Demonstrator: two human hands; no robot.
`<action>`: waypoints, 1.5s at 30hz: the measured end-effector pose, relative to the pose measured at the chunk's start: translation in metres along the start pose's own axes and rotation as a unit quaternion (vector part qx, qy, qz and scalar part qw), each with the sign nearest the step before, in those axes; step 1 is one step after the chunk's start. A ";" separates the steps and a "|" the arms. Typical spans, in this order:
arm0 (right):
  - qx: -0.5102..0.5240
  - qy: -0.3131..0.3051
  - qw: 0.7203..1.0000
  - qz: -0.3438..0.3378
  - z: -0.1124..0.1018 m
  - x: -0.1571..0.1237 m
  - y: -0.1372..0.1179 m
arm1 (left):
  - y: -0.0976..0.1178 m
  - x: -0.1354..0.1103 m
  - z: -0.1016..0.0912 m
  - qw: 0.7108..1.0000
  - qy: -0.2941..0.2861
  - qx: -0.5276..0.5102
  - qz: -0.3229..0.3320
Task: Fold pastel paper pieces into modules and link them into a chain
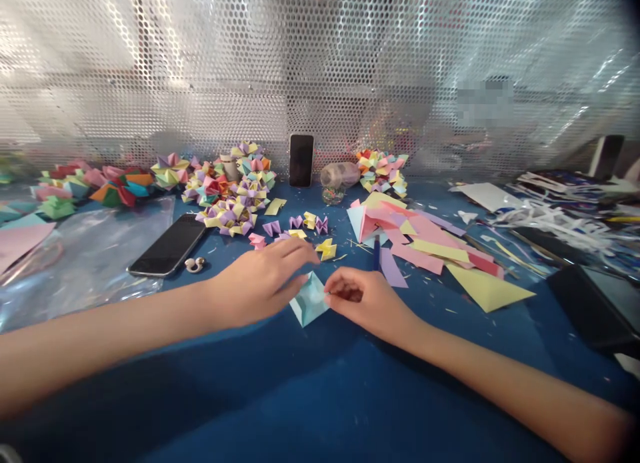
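A small light-blue folded paper [309,301] lies on the blue table [320,396] in front of me. My left hand [263,278] rests on its left side, fingers pressed down on the paper. My right hand [361,301] pinches the paper's right edge between thumb and fingers. Small folded paper pieces [310,226] in purple, yellow and pink lie just beyond my hands.
A heap of folded pieces [231,195] and coloured paper stars [117,186] sit at the back left. A phone [170,245] lies left of my hands; another phone [301,159] leans on the perforated screen. Coloured paper sheets [425,243] spread right, paper scraps [550,213] beyond.
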State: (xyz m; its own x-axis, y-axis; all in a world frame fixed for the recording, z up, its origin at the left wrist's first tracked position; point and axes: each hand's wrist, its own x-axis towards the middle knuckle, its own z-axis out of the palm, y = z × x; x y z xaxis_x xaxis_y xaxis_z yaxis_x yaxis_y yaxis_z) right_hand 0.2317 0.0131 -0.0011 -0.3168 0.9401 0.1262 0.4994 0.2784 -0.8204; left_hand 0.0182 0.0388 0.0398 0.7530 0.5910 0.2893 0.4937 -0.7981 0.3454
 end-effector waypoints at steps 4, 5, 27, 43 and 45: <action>-0.039 -0.017 0.999 -0.015 0.001 -0.004 -0.006 | 0.011 -0.032 0.005 0.994 -0.090 0.067 -0.016; -0.042 -0.023 0.999 -0.017 0.001 -0.005 -0.008 | 0.014 -0.041 0.010 0.993 -0.092 0.067 -0.010; -0.334 -0.078 0.822 -0.454 -0.009 -0.013 -0.002 | 0.011 -0.061 0.023 0.991 -0.127 0.033 0.020; -0.351 -0.092 0.801 -0.476 -0.005 -0.015 0.000 | 0.014 -0.061 0.021 0.982 -0.166 0.018 0.084; -0.340 -0.073 0.813 -0.467 -0.004 -0.016 0.000 | 0.014 -0.059 0.020 0.981 -0.170 0.020 0.087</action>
State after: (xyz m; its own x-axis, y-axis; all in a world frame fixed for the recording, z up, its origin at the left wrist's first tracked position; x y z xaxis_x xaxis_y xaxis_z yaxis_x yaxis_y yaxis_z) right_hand 0.2397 -0.0010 -0.0013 -0.8816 0.2365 0.4084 0.3006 0.9485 0.0997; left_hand -0.0109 -0.0098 0.0092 0.9259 0.3772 0.0230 0.3562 -0.8916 0.2796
